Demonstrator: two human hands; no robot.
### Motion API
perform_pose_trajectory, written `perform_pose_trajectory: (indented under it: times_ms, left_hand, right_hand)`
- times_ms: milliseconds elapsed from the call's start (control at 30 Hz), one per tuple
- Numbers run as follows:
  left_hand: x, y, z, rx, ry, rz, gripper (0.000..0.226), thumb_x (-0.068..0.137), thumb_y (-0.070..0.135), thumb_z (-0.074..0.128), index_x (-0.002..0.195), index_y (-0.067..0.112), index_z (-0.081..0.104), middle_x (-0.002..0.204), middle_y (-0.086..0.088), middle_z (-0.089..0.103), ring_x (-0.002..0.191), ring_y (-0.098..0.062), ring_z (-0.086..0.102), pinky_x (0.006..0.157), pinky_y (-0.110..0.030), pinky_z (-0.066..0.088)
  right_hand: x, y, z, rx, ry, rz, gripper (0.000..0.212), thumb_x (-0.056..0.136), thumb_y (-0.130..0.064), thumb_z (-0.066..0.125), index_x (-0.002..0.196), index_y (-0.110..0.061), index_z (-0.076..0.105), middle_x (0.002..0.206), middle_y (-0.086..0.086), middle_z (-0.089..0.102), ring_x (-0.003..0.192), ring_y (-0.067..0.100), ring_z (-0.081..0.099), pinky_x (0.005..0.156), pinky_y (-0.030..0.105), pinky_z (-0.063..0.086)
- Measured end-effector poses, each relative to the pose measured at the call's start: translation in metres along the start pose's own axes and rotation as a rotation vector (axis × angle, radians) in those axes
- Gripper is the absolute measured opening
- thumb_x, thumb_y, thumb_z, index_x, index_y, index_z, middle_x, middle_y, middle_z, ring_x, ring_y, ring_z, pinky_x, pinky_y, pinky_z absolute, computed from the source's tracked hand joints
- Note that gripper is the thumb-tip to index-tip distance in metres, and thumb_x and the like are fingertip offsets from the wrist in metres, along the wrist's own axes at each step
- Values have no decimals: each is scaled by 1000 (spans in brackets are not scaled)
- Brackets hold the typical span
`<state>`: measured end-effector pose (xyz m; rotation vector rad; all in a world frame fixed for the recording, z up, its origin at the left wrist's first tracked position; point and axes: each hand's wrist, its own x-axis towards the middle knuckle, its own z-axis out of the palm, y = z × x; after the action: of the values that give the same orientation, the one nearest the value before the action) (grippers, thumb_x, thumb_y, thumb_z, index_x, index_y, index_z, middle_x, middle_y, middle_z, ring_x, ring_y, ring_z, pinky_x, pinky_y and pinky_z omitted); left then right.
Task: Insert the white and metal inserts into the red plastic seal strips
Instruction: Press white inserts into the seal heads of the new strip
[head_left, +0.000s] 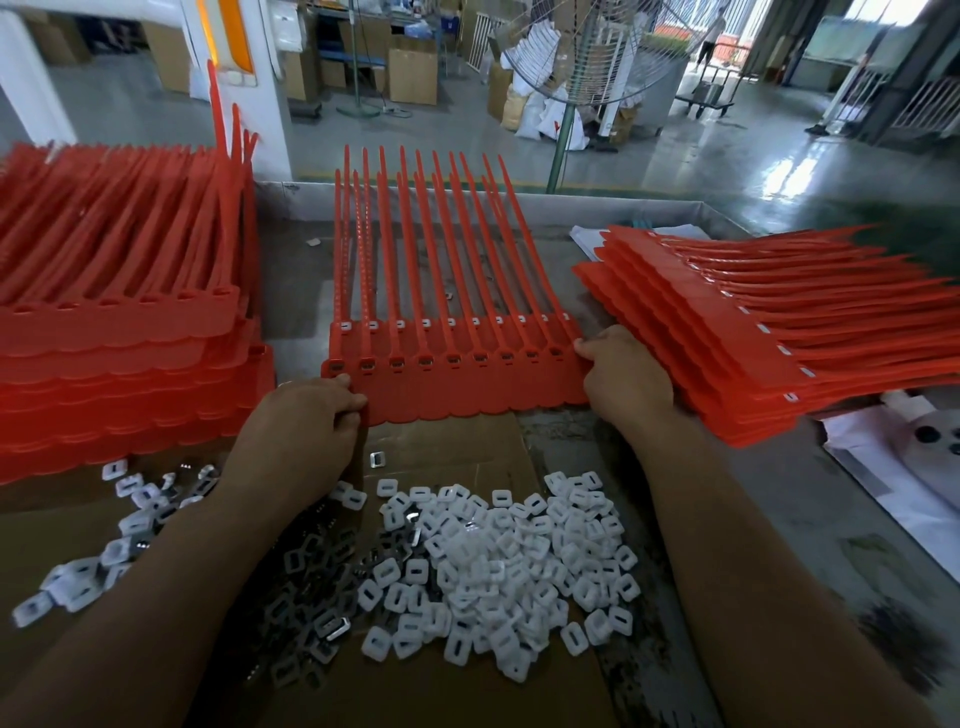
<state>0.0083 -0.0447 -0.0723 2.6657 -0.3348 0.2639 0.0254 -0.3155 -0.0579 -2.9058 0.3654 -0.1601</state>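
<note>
A red seal strip sheet lies flat in the middle of the table, its long tails pointing away from me. Metal inserts show in its front row of sockets, and white inserts show in the row behind. My left hand pinches the sheet's near left corner. My right hand grips its right edge. A heap of loose white inserts lies on cardboard in front of me. Darker metal inserts are piled to its left, partly under my left forearm.
A tall stack of red strip sheets stands at the left. Another fanned stack with white inserts lies at the right. White paper lies at the right table edge. Beyond the table stand a fan and cartons.
</note>
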Motion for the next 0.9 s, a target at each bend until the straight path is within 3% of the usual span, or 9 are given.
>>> perform_pose_trajectory:
  times_ms: [100,333,433,533,600,700,800,900]
  left_hand:
    - [1,0,0,-3,2,-2,29,88,13,51,114,13,62,132,-2,51,123,-16,44,102,-24,26]
    - [1,-1,-1,-11,8,11,29,89,12,50,115,12,62,132,-3,51,124,-14,43,102,-22,24]
    - [1,-2,0,-6,10,17,29,89,12,50,115,13,62,132,-2,51,124,-14,43,101,-20,23]
    - [1,-2,0,0,10,25,30,89,12,49,116,13,61,133,-2,50,124,-15,43,101,-20,23]
    - [1,-2,0,5,7,25,30,89,13,48,116,13,61,133,-2,50,124,-14,43,101,-20,23]
    - [1,-2,0,9,4,27,30,89,13,48,116,13,61,134,-2,49,124,-14,43,102,-21,23]
    - [0,-2,0,17,-1,21,30,89,14,49,117,13,61,134,-2,49,124,-15,43,103,-23,24]
    - [-1,-2,-1,11,1,18,29,89,12,49,116,12,61,133,-3,50,124,-16,43,102,-24,26]
  right_hand:
    - [2,6,2,207,67,54,51,86,1,39,131,-18,51,138,9,44,127,26,41,103,36,33]
    - [5,8,7,251,96,74,48,86,1,39,128,-17,54,135,8,47,126,25,42,103,35,33]
    - [3,4,2,237,164,3,37,89,-3,43,120,-12,61,122,13,55,116,28,50,96,37,39]
    - [-5,-13,-11,332,271,-130,26,91,-15,52,113,-11,65,114,8,62,108,19,53,93,27,37]
    - [-14,-29,-21,435,173,-249,22,90,-20,56,108,-14,67,105,-2,65,94,4,55,81,14,38]
    - [-34,-51,-32,444,-158,-471,16,88,-22,60,100,-16,69,87,-15,61,77,-12,53,68,0,40]
    - [-50,-68,-35,396,-398,-597,14,86,-20,62,97,-15,68,79,-21,58,71,-12,54,71,-4,38]
    - [-60,-80,-30,357,-506,-650,14,85,-21,64,97,-17,69,82,-18,62,72,-10,56,71,-3,39]
